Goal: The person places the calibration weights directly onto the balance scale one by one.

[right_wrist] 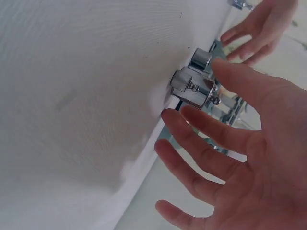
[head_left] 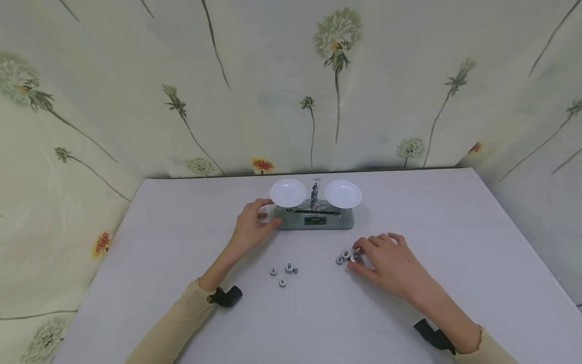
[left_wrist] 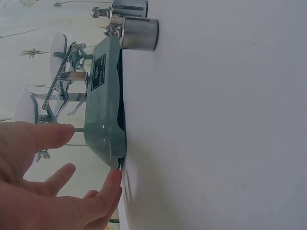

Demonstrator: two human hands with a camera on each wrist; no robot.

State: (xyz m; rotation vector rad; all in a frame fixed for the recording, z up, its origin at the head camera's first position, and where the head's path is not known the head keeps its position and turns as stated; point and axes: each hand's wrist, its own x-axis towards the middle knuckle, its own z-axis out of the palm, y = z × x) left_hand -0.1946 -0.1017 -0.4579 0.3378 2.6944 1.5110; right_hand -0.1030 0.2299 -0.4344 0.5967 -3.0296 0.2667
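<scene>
A green balance scale [head_left: 315, 219] with two white pans stands near the table's back edge. My left hand [head_left: 254, 222] is at the scale's left end, thumb and fingers spread around the corner of its base; whether they touch it is hard to tell. My right hand [head_left: 388, 263] is over a small cluster of metal weights, thumb and index finger either side of the largest weight [head_left: 356, 257]. In the right wrist view its fingers look loosely bent and apart around that weight [right_wrist: 196, 91]. Beside it stand a medium weight [head_left: 345, 254] and a smaller weight [head_left: 339, 260].
Several more metal weights [head_left: 289, 268] stand in a loose group left of the cluster, in front of the scale. A white cloth covers the table [head_left: 454, 227]. Behind it hangs a flower-patterned curtain [head_left: 268, 101]. Black straps [head_left: 227, 297] are on both wrists.
</scene>
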